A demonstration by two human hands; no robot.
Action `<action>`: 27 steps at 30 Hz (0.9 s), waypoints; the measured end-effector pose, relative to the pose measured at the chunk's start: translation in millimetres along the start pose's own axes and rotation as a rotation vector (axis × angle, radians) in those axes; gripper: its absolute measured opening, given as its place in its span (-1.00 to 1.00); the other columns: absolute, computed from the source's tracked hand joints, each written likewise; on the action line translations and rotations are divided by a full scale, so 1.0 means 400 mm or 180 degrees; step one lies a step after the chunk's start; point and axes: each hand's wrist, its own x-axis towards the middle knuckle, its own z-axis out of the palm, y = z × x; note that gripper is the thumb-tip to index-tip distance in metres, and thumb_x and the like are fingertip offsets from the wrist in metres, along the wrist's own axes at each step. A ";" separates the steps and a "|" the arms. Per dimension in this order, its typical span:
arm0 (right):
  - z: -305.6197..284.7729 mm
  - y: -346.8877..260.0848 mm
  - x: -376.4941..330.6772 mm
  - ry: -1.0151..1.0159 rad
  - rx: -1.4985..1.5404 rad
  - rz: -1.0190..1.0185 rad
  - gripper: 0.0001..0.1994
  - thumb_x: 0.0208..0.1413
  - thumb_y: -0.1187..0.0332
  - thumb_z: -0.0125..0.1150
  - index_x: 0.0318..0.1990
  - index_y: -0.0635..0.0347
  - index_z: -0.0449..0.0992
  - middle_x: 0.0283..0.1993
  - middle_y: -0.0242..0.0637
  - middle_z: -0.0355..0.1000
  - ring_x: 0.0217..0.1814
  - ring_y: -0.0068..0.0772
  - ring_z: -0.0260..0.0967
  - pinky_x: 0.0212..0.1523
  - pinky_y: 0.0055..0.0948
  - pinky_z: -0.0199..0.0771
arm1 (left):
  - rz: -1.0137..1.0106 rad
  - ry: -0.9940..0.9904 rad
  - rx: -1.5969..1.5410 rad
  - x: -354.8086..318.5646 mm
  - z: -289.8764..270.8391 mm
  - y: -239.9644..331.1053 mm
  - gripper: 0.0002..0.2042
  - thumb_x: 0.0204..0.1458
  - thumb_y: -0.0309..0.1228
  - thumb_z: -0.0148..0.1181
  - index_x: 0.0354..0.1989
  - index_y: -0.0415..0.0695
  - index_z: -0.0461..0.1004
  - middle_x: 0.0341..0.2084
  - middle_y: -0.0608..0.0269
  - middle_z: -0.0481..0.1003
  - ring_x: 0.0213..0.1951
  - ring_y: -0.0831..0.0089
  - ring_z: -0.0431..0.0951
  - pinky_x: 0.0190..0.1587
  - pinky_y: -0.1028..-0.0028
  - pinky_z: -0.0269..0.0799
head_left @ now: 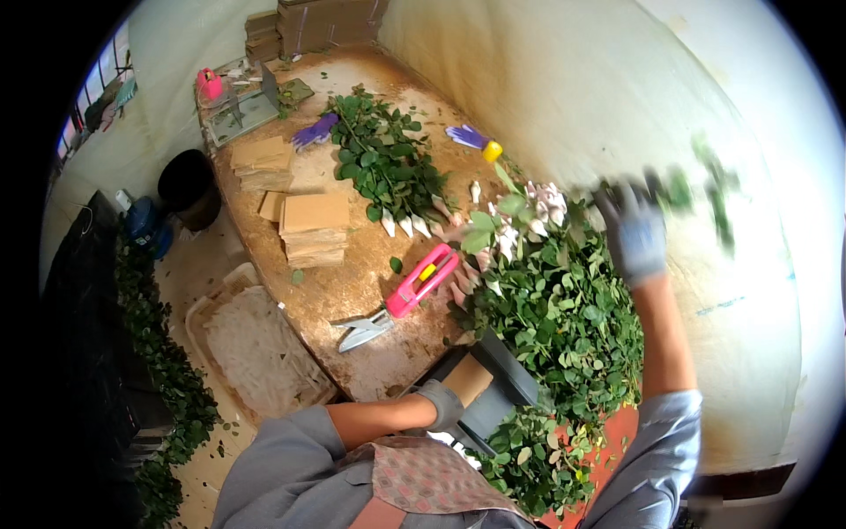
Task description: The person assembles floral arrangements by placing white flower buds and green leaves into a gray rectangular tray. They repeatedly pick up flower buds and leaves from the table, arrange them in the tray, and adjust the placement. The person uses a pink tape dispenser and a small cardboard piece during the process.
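Note:
My left hand (443, 404), in a grey glove, is at a piece of brown cardboard (468, 378) over a dark angled stand (504, 366). Its fingers are mostly hidden, but it appears to grip the cardboard's edge. Raised by the wall, my right hand (636, 231) wears a grey glove and is smeared by motion. Blurred leafy stems (718, 194) stretch out beside its fingers and seem held in it. Below lies a big heap of leafy rose stems (564, 309), with pale pink blooms (545, 204) at its far end.
Pink-handled shears (423, 280) lie on the wooden table (352, 361). Cardboard stacks (315, 225), another leafy rose bunch (379, 145) and purple gloves (315, 132) lie farther back. A tape dispenser (209, 85) stands far left. A plastic crate (256, 344) and black bucket (188, 185) stand beside the table.

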 end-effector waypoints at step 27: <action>0.431 -0.464 -0.622 -0.2604 0.3260 0.2981 -0.70 0.21 0.34 0.04 0.01 0.15 0.60 -0.08 0.09 0.59 0.02 0.16 0.53 0.05 -0.05 0.52 | 0.0029 -0.0451 0.0215 0.017 0.022 -0.034 -0.67 0.12 -0.34 0.05 -0.03 -0.17 0.63 0.09 -0.04 0.50 0.08 0.06 0.56 0.07 0.09 0.46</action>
